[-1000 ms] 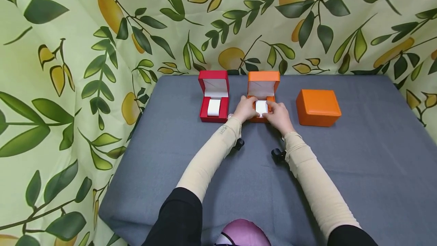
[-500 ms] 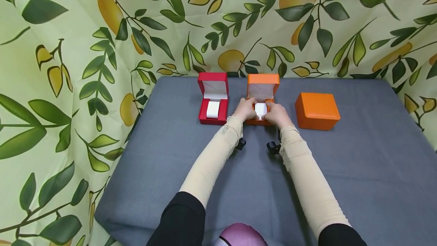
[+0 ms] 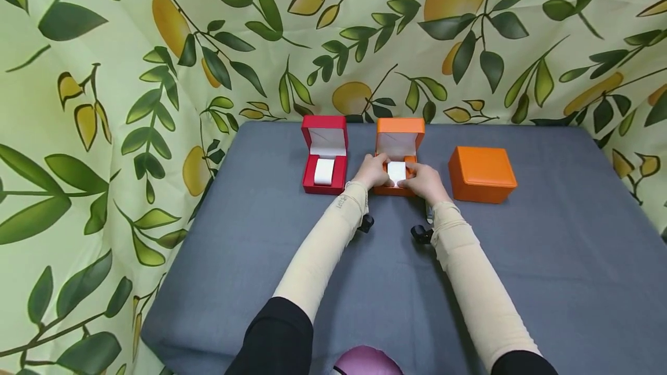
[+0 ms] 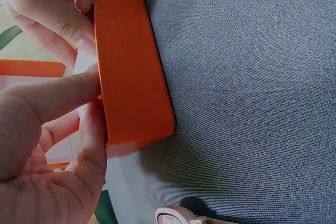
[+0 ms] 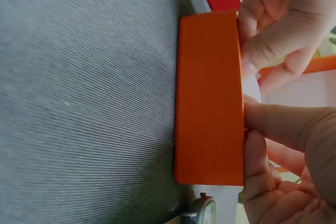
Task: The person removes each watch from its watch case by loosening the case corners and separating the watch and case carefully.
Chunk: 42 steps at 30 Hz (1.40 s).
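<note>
An orange watch box [image 3: 400,125] stands with its lid up near the back of the table, a white watch pillow [image 3: 396,172] in its base. My left hand [image 3: 372,171] grips the pillow's left side and my right hand [image 3: 427,182] its right side. From the left wrist, the left hand's [image 4: 58,129] thumb and fingers reach in behind the box's orange front wall [image 4: 128,66]. The right wrist view has the right hand [image 5: 294,156] likewise over the rim. The front wall hides the lower pillow and some fingertips.
Left of it stands an open red watch box [image 3: 325,188] with a white pillow [image 3: 323,172]. A closed orange box [image 3: 483,172] is to the right. A pale-strapped watch [image 4: 176,216] and a silver-cased watch [image 5: 207,211] lie beside the open orange box. A patterned cloth [image 3: 292,33] hangs behind the table.
Both hands stay at the pillow in the orange box, with small finger shifts. The pillow's visible outline has changed slightly. The whole scene sits a little lower in the head view.
</note>
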Available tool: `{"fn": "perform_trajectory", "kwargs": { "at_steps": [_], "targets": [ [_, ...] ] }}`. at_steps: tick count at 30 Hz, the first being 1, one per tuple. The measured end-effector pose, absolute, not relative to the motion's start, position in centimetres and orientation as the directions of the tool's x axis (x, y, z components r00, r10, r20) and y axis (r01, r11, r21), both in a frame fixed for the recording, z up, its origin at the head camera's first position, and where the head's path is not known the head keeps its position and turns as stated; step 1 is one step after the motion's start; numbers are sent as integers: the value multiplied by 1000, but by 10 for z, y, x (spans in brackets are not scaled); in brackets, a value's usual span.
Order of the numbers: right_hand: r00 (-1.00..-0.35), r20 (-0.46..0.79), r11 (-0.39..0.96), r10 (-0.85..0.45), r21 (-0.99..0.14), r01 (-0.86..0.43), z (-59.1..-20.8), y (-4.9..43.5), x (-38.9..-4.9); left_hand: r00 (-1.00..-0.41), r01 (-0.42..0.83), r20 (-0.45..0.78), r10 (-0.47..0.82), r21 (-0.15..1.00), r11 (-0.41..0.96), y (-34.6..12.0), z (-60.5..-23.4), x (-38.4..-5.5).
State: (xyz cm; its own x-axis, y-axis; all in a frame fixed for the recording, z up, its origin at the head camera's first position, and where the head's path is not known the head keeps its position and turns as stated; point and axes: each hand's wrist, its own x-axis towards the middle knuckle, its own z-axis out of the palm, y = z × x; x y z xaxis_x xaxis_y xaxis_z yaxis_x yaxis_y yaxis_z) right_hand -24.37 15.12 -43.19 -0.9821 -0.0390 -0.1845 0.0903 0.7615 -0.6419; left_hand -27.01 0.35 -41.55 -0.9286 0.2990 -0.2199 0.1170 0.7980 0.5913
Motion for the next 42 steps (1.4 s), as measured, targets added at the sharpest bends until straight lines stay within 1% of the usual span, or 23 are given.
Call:
{"fn": "perform_trajectory", "kwargs": {
  "at_steps": [4, 10, 13, 19, 23, 25, 27, 31, 34, 36, 38, 42],
  "targets": [
    [-990, -134, 764, -40, -643, 56, -435, 149, -245, -929, 109, -226, 294, 593, 798, 2, -415, -272],
    [-987, -150, 740, -52, -670, 62, -437, 150, -244, -920, 110, -241, 309, 596, 795, 1, -415, -272],
    [-989, -131, 730, -67, -683, 41, -435, 153, -239, -920, 131, -230, 316, 580, 804, 4, -418, -271],
    [-997, -31, 711, -75, -702, -31, -427, 172, -226, -940, 170, -153, 304, 563, 809, 15, -417, -264],
    [-997, 48, 685, -60, -724, -76, -423, 192, -216, -941, 234, -78, 330, 554, 799, 29, -410, -255],
    [-996, 77, 674, -46, -734, -87, -421, 202, -211, -933, 264, -56, 357, 570, 778, 37, -406, -249],
    [-995, 99, 657, -26, -748, -92, -418, 213, -206, -921, 286, -35, 388, 616, 734, 45, -403, -243],
    [-989, 141, 631, 54, -772, -76, -411, 231, -196, -899, 327, 21, 438, 698, 637, 60, -400, -233],
    [-963, 228, 614, 144, -784, -94, -410, 245, -189, -895, 328, 45, 444, 742, 584, 73, -404, -230],
    [-933, 289, 591, 213, -799, -113, -411, 254, -187, -902, 294, 34, 430, 779, 554, 81, -406, -228],
    [-902, 323, 560, 287, -821, -116, -412, 262, -184, -914, 240, 6, 406, 814, 529, 89, -409, -225],
    [-861, 301, 487, 409, -870, -73, -415, 276, -180, -927, 152, -45, 373, 863, 482, 103, -413, -220]
  ]
}}
